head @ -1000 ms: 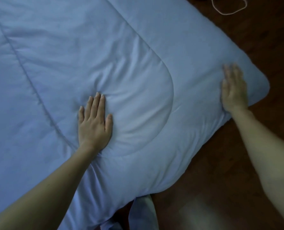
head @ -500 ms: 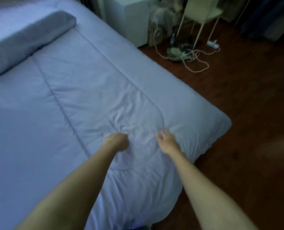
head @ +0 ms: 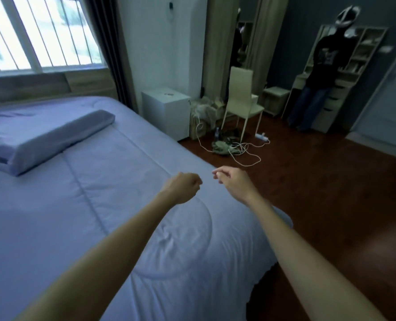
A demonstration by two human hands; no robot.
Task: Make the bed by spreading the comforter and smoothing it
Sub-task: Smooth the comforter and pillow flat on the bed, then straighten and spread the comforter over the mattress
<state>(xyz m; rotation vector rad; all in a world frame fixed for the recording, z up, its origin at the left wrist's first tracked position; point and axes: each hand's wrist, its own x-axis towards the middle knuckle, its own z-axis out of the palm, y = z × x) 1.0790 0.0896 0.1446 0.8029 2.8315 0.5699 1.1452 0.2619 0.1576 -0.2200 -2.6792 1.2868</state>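
Both hands are up in the air on my feed: left hand (head: pixel 183 187) balled into a fist with nothing in it, right hand (head: pixel 235 183) loosely curled, holding nothing either. Comforter (head: pixel 123 205) lies spread out under them, some wrinkles near my left forearm. Pillow (head: pixel 46 140) lies at the far end.

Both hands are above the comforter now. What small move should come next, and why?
Probably lower the left hand, opened flat, onto the small creases in the comforter near the foot corner, and stroke them toward the edge. This hand and the right hand hang above the fabric and hold nothing, and those creases are the clearest rumpled patch visible.
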